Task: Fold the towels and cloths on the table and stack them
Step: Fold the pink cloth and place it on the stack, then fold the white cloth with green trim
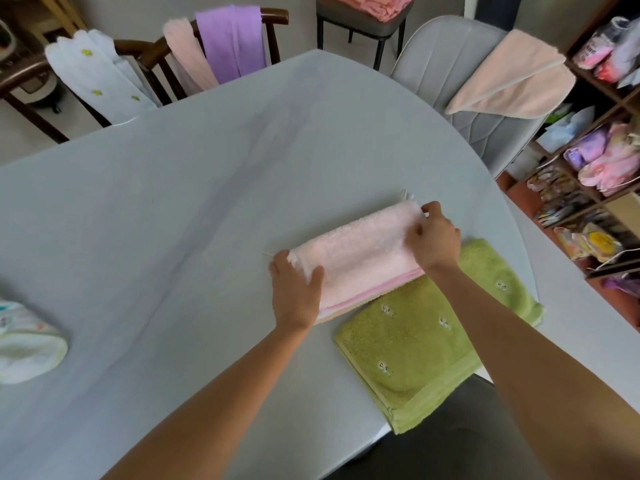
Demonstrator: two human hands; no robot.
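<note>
On the grey table (173, 220), both hands (296, 292) (434, 242) pinch the folded pink towel's (356, 254) ends.

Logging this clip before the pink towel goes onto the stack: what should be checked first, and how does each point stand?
1. Left hand grips the pink towel at its left end: ok.
2. Right hand pinches its far right corner: ok.
3. Pink towel folded, layers aligned: ok, edges roughly even.
4. Green towel folded flat beside it: ok.
5. Pink towel overlaps green towel's edge: cannot tell.
6. Table free of unfolded cloths: not ok, one at the left edge.
</note>
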